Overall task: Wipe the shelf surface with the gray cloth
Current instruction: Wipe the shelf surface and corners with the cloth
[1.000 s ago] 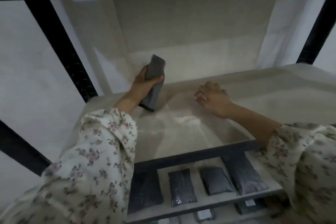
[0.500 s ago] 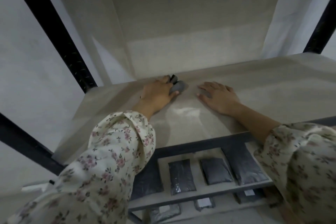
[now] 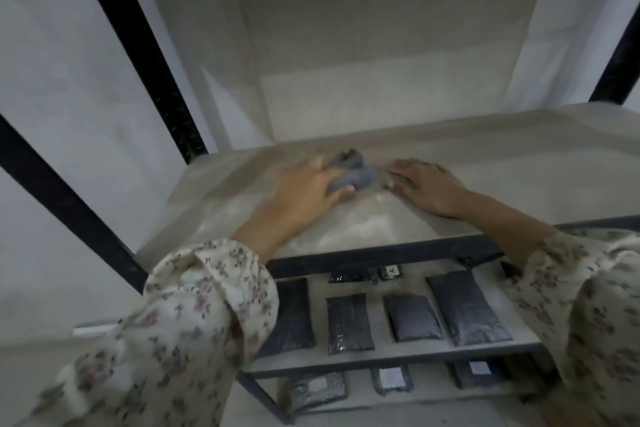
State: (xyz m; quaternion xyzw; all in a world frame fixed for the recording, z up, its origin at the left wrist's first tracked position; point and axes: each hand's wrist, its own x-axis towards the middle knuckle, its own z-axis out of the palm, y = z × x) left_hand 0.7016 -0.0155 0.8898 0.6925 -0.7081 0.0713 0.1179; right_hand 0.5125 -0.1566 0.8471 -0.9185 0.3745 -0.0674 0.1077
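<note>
Both hands are down on the shelf (image 3: 519, 156). Left hand (image 3: 304, 192) has the gray cloth (image 3: 356, 173) bunched up under its fingers with the thumb tucked against it from the near side, so it's a proper grip, not just a flat palm. That cloth sits on the shelf toward its back edge, left of the middle (picture's a bit smeary right there). Right hand (image 3: 427, 187) lies flat on the shelf, fingers straight, holding nothing. Floral sleeves (image 3: 194, 305) hang past the shelf's front edge. Below the shelf, dark packets (image 3: 349, 322) lie in a row on a lower board (image 3: 433, 352). A black post (image 3: 149, 62) stands at the shelf's back left corner.
</note>
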